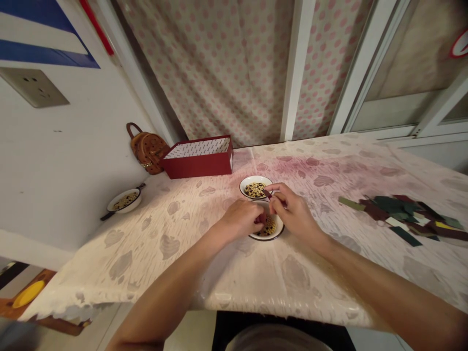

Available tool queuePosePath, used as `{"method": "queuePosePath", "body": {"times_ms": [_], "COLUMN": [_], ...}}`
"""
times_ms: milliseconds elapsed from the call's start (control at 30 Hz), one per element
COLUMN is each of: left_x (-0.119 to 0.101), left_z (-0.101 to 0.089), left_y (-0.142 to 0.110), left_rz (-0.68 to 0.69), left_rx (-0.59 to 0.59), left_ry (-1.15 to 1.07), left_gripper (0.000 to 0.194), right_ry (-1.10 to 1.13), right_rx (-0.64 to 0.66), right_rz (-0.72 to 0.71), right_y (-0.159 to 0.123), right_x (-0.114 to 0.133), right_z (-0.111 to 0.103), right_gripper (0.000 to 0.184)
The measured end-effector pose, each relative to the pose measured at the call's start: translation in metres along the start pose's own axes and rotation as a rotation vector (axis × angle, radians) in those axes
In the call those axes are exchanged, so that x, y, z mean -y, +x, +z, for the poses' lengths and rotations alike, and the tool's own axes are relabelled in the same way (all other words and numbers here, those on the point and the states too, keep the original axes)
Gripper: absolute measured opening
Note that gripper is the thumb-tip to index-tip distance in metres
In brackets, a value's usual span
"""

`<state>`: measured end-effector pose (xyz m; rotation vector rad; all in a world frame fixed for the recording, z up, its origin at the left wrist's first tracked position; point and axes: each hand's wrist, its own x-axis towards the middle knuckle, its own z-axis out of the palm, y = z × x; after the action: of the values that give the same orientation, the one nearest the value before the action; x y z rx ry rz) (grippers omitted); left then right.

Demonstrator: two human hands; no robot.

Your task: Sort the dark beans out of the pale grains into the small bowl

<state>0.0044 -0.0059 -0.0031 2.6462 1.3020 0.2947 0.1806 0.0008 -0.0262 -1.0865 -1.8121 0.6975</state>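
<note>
Two small white dishes with dark rims sit close together mid-table. The far dish (255,187) holds a mix of pale and dark seeds, and the near dish (274,230) holds yellowish grains. My right hand (293,208) pinches a thin dark-red strip (268,193) between thumb and fingers, just above the gap between the dishes. My left hand (239,219) hovers over the near dish with its fingers bunched, hiding part of the dish. A dark reddish bit shows at its fingertips, but I cannot tell whether it is held.
A red open box (215,165) and a small tan backpack (148,148) stand at the table's far left. A white bowl of seeds (124,201) with a dark handle sits left. Dark-coloured paper strips (402,214) lie in a pile at right. The plastic-covered table's edge (256,304) runs near me.
</note>
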Motion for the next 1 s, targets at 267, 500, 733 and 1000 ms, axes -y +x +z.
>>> {"method": "queuePosePath", "body": {"times_ms": [267,500,733,1000], "left_x": [0.007,0.013,0.014,0.012], "left_z": [0.002,0.001,0.004,0.002], "left_y": [-0.001,0.004,0.005,0.005], "left_rz": [-0.133,-0.211,-0.19,-0.144], "left_rx": [-0.231,-0.392,-0.404,-0.425], "left_ry": [-0.531,-1.279,-1.443,-1.399], "left_gripper": [0.006,0.021,0.029,0.034], "right_ry": [0.034,0.095,0.145,0.108], "right_rx": [-0.011,-0.015,0.022,0.032], "right_rz": [-0.012,-0.072,-0.091,-0.086], "right_y": [-0.001,-0.002,-0.006,-0.005], "right_x": [0.001,0.004,0.01,0.009], "right_z": [-0.001,-0.002,-0.002,-0.001], "right_gripper": [0.025,0.022,0.021,0.022]}}
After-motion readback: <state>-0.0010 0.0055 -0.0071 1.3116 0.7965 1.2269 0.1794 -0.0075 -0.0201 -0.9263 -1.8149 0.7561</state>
